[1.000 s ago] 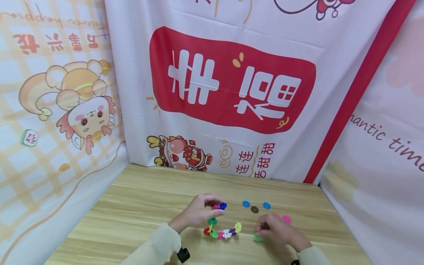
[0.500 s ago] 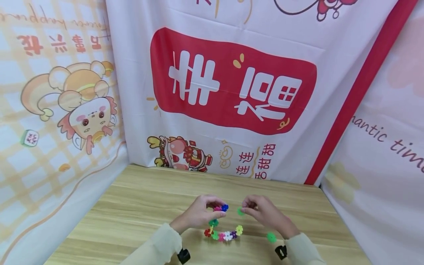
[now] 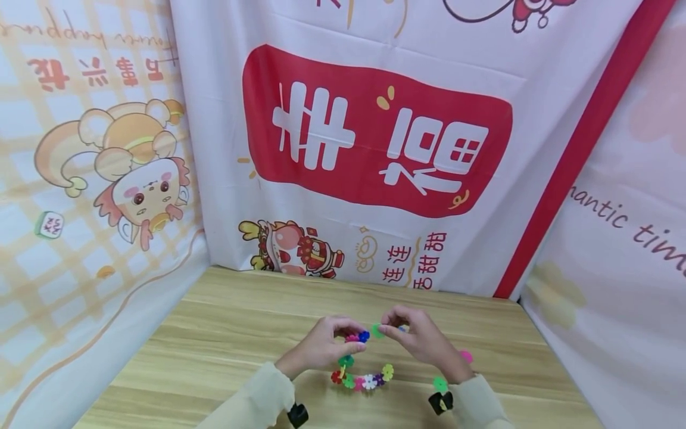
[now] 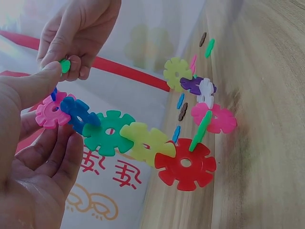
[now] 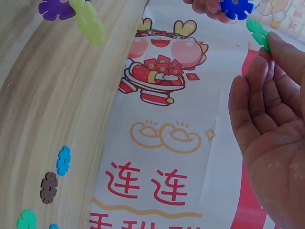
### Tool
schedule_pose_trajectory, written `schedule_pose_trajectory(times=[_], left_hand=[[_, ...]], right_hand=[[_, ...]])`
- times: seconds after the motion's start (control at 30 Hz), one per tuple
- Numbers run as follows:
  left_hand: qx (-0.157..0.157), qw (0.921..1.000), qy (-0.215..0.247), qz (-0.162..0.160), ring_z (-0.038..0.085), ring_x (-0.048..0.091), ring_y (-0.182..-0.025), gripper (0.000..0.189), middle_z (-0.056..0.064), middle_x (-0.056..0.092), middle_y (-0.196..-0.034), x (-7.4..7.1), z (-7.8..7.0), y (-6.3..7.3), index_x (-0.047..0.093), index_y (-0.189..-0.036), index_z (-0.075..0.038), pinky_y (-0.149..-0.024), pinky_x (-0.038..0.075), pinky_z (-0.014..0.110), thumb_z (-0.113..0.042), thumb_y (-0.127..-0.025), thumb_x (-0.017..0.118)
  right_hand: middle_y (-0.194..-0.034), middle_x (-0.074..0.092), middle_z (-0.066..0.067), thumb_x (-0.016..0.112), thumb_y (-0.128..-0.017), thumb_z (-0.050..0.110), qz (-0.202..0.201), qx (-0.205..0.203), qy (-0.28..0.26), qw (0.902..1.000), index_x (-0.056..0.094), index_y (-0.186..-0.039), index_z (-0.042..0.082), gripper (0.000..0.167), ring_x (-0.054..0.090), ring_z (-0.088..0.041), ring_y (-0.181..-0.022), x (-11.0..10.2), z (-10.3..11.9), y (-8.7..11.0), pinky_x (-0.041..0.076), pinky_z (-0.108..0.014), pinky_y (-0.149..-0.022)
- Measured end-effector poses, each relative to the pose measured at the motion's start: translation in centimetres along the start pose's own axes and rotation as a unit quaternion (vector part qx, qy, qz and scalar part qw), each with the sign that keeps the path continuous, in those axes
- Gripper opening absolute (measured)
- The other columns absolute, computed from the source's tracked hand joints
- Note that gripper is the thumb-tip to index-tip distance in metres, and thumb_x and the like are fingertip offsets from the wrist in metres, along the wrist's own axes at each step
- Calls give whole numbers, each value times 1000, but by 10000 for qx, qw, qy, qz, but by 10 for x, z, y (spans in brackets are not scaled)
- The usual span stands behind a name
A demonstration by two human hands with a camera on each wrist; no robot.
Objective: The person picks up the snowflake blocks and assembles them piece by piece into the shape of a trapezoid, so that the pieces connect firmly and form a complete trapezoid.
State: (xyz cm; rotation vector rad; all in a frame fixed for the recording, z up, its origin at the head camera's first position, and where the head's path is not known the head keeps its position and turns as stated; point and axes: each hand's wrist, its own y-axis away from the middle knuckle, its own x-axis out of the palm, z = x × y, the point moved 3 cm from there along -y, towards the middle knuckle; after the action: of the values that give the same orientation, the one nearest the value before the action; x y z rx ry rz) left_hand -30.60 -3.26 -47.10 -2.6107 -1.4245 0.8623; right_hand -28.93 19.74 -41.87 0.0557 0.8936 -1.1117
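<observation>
My left hand [image 3: 316,345] pinches the upper end of a chain of slotted flower-shaped discs. In the left wrist view, its pink disc [image 4: 44,115] is by the thumb, and blue, green and yellow ones lead down to a red disc [image 4: 167,167]. The chain curves on through pink, white and purple to a pale yellow disc [image 3: 388,372]. A dark blue disc [image 5: 237,9] forms the held end. Between thumb and fingers of my right hand [image 3: 420,336] is a loose green disc [image 5: 258,34]. It is close to the dark blue disc; contact is unclear.
Loose discs lie on the wooden table [image 3: 241,310]: a light blue disc [image 5: 63,161], a brown disc [image 5: 49,187], a green disc [image 3: 440,384] and a pink disc [image 3: 466,356]. A printed cloth [image 3: 214,179] hangs behind the table.
My right hand has picked up a green disc from the right side and carried it left and away from me, close to the chain's dark blue end. The left hand has stayed nearly still.
</observation>
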Motion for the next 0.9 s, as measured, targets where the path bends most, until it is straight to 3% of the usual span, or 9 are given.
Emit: schedule_pose_trajectory(times=[0.2,0.5,0.73,0.9], left_hand=[[0,10000,24,10,8,70,-99,28,-7,75,-110,1,-2,1,75,-121,-22,-96,60,32,-33,-95,79],[520,9980,-192,-313,6,70,-95,31,0,77,-109,3,-8,-3,77,-120,-12,-91,63,31,-30,-95,78],[165,9993,-224,-260,6,68,-98,28,-7,74,-110,3,-9,-8,77,-120,-21,-92,60,29,-38,-97,77],[282,9986,-127,-429,7,69,-92,20,-5,74,-105,0,-11,-16,76,-115,-20,-89,61,29,-33,-100,74]], right_hand=[[-90,73,4,74,-100,26,203,18,-60,9998,73,-99,16,10,66,-6,-81,4,3,-2,61,-25,-78],[-86,73,7,77,-97,23,123,52,208,9997,75,-94,18,7,66,-5,-79,5,10,-11,61,-24,-74],[-85,75,3,77,-97,17,445,-127,321,9984,76,-92,14,6,69,-8,-77,-1,15,-19,62,-25,-73],[-87,77,3,75,-98,14,947,-148,391,9946,78,-95,15,4,68,-4,-77,-7,21,-29,64,-29,-74]])
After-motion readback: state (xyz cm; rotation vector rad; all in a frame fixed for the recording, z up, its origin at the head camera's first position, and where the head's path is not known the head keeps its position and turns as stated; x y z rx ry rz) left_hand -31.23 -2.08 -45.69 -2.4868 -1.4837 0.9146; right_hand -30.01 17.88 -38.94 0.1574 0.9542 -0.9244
